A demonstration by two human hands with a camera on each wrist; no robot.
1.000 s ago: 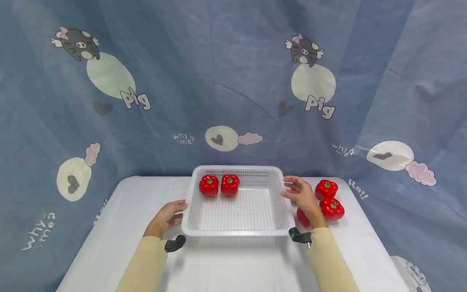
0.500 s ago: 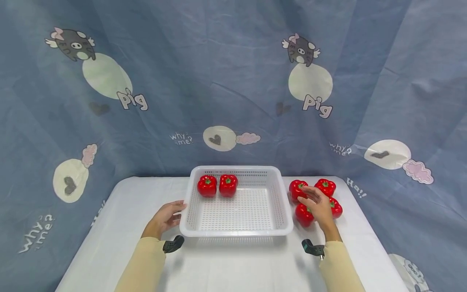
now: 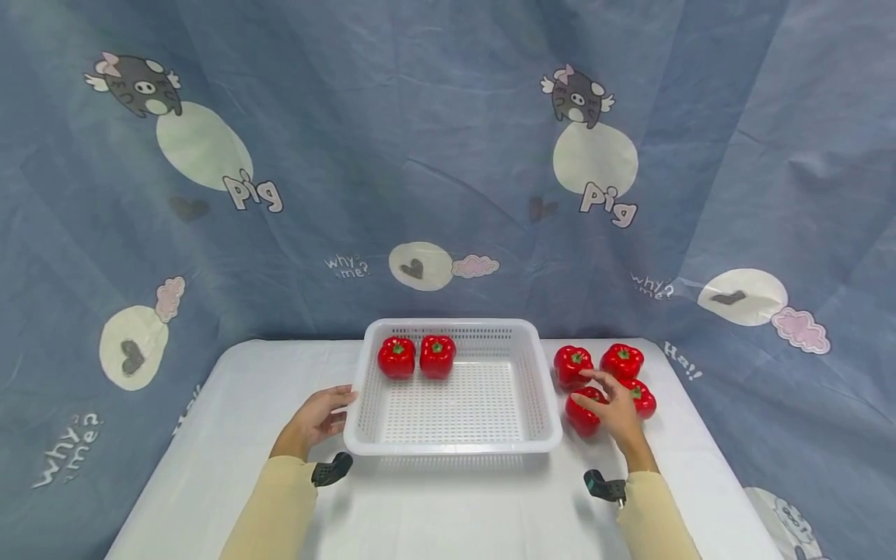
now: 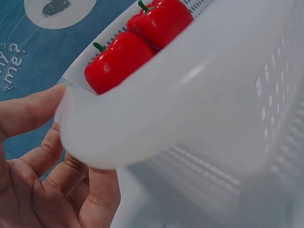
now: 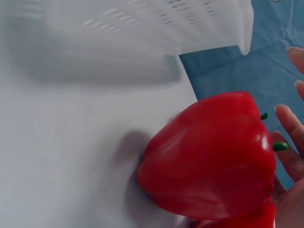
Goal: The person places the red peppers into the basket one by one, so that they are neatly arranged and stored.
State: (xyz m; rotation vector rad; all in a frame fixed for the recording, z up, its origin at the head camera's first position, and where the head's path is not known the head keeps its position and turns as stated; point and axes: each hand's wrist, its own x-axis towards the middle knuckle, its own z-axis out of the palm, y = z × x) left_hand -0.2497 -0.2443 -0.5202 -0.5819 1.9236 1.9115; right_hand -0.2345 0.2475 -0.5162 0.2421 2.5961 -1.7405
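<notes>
In the head view, a white plastic basket (image 3: 451,449) stands on the table with two red bell peppers (image 3: 397,358) at its back left. My left hand (image 3: 325,412) grips its left rim, thumb above and fingers below, as the left wrist view shows of the basket edge (image 4: 123,118). To the right of the basket, my right hand (image 3: 616,412) hovers over a near bell pepper (image 3: 582,420) with its fingers spread. The right wrist view has this pepper (image 5: 209,156) large, the fingers beside its stem end; contact cannot be made out.
Right of the basket, further bell peppers stand close by: one at the back left (image 3: 571,365), one at the back right (image 3: 621,361), and one partly behind my right hand (image 3: 642,400). A blue patterned cloth (image 3: 448,171) hangs behind the white table (image 3: 434,513).
My right hand has moved from the basket's right rim rightward and toward me, over the near bell pepper. My left hand stays on the left rim.
</notes>
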